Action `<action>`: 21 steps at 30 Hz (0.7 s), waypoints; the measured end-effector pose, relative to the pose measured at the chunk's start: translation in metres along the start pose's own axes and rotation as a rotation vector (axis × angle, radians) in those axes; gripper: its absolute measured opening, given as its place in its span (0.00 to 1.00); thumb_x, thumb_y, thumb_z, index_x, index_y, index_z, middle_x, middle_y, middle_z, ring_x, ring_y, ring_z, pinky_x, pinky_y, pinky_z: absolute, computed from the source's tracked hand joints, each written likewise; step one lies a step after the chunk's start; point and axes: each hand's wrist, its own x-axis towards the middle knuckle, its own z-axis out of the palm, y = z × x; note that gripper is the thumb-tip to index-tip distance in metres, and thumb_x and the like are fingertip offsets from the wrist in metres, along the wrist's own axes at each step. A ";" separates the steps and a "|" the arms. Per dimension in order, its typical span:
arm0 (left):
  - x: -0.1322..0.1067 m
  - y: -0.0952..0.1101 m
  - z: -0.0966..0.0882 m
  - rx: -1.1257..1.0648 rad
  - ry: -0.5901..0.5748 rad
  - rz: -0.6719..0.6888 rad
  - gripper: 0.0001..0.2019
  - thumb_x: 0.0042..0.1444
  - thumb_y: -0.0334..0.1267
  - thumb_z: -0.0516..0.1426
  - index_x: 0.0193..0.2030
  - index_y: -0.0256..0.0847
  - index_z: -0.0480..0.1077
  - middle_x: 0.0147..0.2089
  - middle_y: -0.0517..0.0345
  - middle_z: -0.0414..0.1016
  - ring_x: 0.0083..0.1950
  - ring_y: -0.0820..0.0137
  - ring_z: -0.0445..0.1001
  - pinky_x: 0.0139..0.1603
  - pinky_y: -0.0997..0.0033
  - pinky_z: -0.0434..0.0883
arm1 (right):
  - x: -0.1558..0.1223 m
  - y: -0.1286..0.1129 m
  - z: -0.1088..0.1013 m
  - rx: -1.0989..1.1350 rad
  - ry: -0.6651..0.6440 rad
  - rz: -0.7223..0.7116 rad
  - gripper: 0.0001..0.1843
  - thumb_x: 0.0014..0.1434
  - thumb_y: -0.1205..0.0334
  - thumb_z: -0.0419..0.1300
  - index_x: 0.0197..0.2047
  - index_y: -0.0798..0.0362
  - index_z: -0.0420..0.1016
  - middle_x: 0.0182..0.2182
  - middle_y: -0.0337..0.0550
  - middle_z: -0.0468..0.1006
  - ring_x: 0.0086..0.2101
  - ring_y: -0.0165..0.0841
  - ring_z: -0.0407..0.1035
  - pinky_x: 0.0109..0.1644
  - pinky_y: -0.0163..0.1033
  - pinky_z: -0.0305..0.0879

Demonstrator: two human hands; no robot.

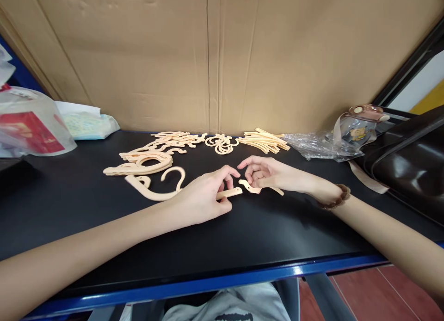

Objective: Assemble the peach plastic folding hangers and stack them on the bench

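My left hand [208,196] is closed around a beige folding clothes hanger [152,194]. The hanger's hook and one curved arm show to the left of the hand, and a straight end with a small hole sticks out past the thumb. To the right, my right hand [265,172] has its fingers curled around a small wavy beige hanger arm [250,187]. The arm's narrow tail shows below the palm. Its near end lies close to the straight end at my left hand, with a small gap between them. The fingers hide the middle of both pieces.
Behind my hands lie stacked curved hanger bodies [152,163], wavy hanger arms [176,138], loose hooks [222,144] and straight strips [265,141]. Clear plastic wrap [308,145] and a water bottle [357,126] stand right, near a black bag [409,159]. Plastic bags [41,122] are left; cardboard [156,57] closes the back.
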 end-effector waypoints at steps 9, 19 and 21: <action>0.000 0.006 -0.002 -0.021 -0.011 0.005 0.10 0.47 0.28 0.54 0.37 0.42 0.61 0.27 0.67 0.63 0.26 0.74 0.63 0.27 0.74 0.60 | 0.000 -0.001 0.007 -0.108 -0.014 -0.028 0.09 0.59 0.58 0.59 0.39 0.54 0.68 0.29 0.36 0.68 0.28 0.27 0.61 0.31 0.33 0.57; 0.000 0.002 -0.002 0.075 0.129 0.056 0.07 0.61 0.39 0.52 0.33 0.42 0.59 0.35 0.64 0.61 0.30 0.75 0.60 0.31 0.73 0.59 | 0.001 0.001 0.012 -0.005 0.122 -0.141 0.13 0.51 0.64 0.67 0.35 0.52 0.65 0.34 0.37 0.67 0.32 0.28 0.63 0.38 0.36 0.62; -0.001 0.003 -0.003 0.110 0.138 0.053 0.07 0.63 0.41 0.50 0.35 0.43 0.58 0.37 0.64 0.62 0.30 0.75 0.61 0.32 0.72 0.59 | 0.001 0.000 0.014 0.006 0.145 -0.160 0.12 0.51 0.66 0.66 0.34 0.51 0.65 0.34 0.36 0.67 0.33 0.28 0.63 0.39 0.37 0.63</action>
